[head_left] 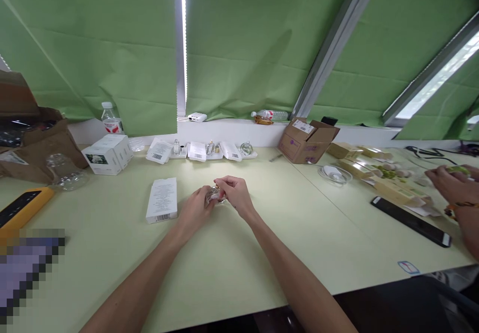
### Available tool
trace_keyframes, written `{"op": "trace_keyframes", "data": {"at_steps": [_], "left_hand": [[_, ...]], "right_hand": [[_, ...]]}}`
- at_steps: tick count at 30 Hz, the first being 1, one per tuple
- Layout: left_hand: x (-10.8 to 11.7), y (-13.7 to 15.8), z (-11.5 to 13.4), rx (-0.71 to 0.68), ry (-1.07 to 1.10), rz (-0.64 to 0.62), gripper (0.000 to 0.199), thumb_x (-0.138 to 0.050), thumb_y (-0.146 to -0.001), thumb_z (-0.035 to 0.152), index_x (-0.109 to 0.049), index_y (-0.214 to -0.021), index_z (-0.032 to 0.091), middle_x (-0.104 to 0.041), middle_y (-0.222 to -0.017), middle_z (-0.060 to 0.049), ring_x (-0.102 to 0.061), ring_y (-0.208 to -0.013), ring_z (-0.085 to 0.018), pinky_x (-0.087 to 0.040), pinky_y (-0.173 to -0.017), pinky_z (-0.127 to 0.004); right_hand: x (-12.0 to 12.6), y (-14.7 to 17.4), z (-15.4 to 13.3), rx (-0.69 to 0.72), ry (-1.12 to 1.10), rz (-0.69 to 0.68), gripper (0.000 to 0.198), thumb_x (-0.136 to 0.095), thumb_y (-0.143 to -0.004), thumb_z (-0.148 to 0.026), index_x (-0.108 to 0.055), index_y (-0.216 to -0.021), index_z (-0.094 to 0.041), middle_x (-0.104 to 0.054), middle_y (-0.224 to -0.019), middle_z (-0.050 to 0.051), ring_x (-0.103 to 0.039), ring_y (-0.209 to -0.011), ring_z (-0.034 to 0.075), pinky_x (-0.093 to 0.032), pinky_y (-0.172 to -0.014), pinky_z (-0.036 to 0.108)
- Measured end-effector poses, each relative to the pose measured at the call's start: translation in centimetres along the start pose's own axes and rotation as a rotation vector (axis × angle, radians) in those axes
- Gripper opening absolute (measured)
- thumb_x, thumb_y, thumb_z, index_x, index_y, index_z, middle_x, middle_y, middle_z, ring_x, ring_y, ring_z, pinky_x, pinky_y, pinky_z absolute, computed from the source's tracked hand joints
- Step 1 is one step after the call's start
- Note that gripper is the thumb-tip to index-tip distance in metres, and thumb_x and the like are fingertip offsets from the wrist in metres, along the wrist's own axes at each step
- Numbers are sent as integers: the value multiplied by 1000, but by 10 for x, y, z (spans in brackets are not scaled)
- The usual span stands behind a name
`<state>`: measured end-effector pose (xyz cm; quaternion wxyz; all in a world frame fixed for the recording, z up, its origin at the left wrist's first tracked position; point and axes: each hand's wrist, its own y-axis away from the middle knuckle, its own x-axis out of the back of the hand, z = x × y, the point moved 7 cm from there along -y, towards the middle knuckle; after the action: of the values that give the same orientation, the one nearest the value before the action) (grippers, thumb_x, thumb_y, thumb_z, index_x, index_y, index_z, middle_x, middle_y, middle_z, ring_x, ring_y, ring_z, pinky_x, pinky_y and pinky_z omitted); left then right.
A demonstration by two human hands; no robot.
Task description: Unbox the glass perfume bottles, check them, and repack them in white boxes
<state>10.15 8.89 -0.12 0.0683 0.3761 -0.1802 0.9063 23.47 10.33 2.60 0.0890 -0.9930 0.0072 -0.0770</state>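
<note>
Sm. clear piece [212,193], prob. glass, between both hands over the counter [213,268]; can't tell if its base touches. L hand [195,206] curled snugly round its L side. R hand [236,194] drawn to a pinch at its upper R; exact grip pt. hidden. Est. light, stiff, slick, likely fragile: best held round body, gentle pinch up top. White carton [162,199] lies just L of L hand.
</note>
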Motion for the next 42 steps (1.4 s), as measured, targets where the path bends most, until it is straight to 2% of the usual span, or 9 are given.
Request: {"op": "trace_keyframes", "data": {"at_steps": [6, 13, 17, 23, 42], "left_hand": [[1, 0, 1, 0, 6, 1, 17, -48, -88, 31, -55, -102, 23, -64, -99, -5, -60, -82, -19, -39, -62, -27], [0, 1, 2, -14, -11, 5, 16, -46, -89, 32, -54, -101, 23, -64, -99, -4, -60, -80, -18, -38, -61, -26], [0, 1, 1, -14, -9, 5, 17, -45, -90, 34, -53, -100, 23, -64, -97, -4, -60, -81, -19, -38, -61, -26], [-1, 1, 0, 1, -15, -5, 18, -46, -90, 35, -53, -103, 24, -64, -104, -5, -60, -84, -19, -39, -63, -26], [1, 1, 0, -8, -20, 18, 19, -48, -89, 34, -55, -103, 23, -64, -97, -5, -59, -78, -18, -38, -61, -25]], "right_hand": [[0, 0, -3, -53, -28, -23, 28, -61, -76, -39, -72, -71, -14, -58, -48, 1, -42, -40, 9, -35, -41, 23], [0, 1, -2, -79, -49, -29, 29, -61, -77, -39, -72, -72, -13, -58, -47, 1, -40, -39, 9, -32, -38, 22], [0, 3, -3, -64, -44, -21, 30, -61, -77, -40, -72, -73, -12, -59, -48, 1, -41, -40, 8, -32, -39, 21], [0, 1, 2, -113, -86, -30, 28, -63, -76, -39, -72, -76, -13, -60, -48, 1, -42, -40, 8, -33, -39, 20], [-1, 2, 7, -148, -121, -22, 27, -62, -76, -39, -72, -78, -14, -62, -52, 2, -42, -40, 7, -31, -38, 19]]}}
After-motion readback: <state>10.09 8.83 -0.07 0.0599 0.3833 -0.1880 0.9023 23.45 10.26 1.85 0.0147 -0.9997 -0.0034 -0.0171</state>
